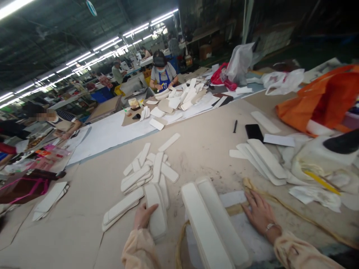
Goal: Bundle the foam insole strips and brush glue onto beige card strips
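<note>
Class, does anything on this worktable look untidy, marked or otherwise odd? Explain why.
Yes, mildly. Short white rounded strips beyond the left hand lie crisscrossed, unlike the neater long white strips nearby. The beige tabletop has dark smudges mid-table. A crumpled white tissue lies at right.

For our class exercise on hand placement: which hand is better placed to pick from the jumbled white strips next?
Left, probably: the left hand touches a stack beside the jumbled strips, while the right hand lies beyond the long strips.
</note>
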A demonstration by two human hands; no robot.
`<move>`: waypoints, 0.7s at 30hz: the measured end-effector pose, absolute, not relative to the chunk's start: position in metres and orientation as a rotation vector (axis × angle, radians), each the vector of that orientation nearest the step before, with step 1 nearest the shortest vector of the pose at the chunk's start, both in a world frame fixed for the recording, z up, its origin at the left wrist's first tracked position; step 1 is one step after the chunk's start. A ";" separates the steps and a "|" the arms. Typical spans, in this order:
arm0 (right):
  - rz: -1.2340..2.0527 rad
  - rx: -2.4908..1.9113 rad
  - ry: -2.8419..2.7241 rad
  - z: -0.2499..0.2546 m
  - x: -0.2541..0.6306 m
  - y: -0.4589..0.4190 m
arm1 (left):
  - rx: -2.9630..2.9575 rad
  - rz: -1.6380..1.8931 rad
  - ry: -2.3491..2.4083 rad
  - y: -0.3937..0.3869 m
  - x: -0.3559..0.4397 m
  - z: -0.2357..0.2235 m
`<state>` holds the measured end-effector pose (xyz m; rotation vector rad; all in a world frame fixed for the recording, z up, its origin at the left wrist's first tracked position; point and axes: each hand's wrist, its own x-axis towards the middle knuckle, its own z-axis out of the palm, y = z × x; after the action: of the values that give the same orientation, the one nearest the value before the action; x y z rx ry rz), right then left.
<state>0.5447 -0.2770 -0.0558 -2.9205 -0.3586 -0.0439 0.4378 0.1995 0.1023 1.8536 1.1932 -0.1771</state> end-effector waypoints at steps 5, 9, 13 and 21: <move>-0.072 -2.909 -0.367 -0.056 0.544 -0.276 | 1.852 -0.175 1.197 0.188 0.471 0.093; -0.084 -2.932 -0.369 -0.056 0.544 -0.276 | 1.968 -0.334 1.404 0.186 0.509 0.067; -0.043 -2.945 -0.373 -0.054 0.544 -0.275 | 2.034 -0.472 1.538 0.190 0.526 0.053; -0.004 -2.916 -0.343 -0.061 0.544 -0.280 | 1.951 -0.443 1.366 0.200 0.509 0.063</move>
<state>0.5438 -0.2795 -0.0614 -2.9165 -0.3433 -0.0042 0.5089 0.1996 0.0628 1.9513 1.3656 -0.4431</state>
